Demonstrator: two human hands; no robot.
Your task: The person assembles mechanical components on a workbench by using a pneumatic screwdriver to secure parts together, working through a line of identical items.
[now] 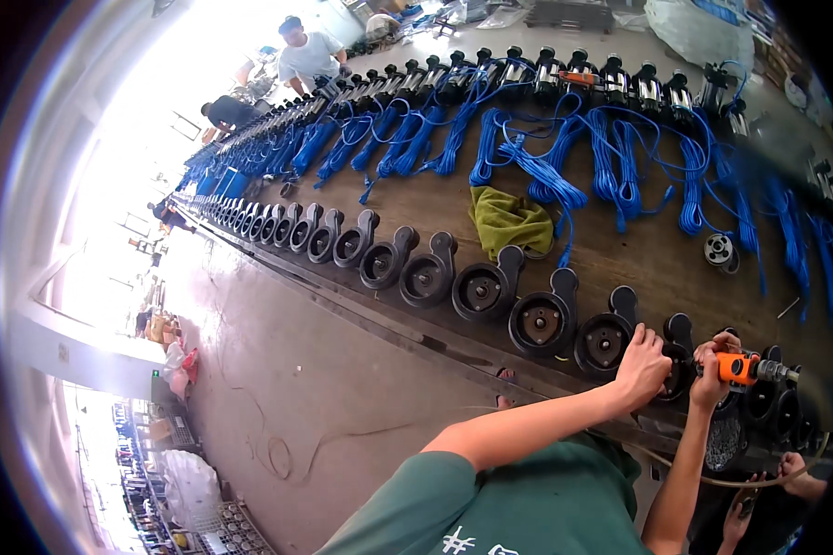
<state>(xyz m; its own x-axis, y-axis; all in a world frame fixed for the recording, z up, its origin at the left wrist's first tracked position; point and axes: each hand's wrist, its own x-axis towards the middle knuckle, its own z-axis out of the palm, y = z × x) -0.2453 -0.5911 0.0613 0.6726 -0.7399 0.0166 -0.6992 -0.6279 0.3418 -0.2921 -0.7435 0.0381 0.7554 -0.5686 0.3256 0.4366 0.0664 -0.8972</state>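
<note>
My left hand [643,370] is closed at the edge of a black round housing [677,372] with a stubby neck. Whatever lies between its fingers is hidden. In my right hand [709,372] is an orange air-powered driver [739,369] with a metal fitting at its rear, held over the same spot. Its tip is hidden by my fingers. Just left of my hands sits another housing [604,345], its open face showing a metal plate inside.
A long row of such housings [484,291] follows the bench edge. Behind it lie a green cloth [509,222], bundled blue cables [544,176] and metal cylinders [546,72]. A co-worker's hand [792,470] is at lower right, near a hose [754,483]. Another person [310,57] stands across the bench.
</note>
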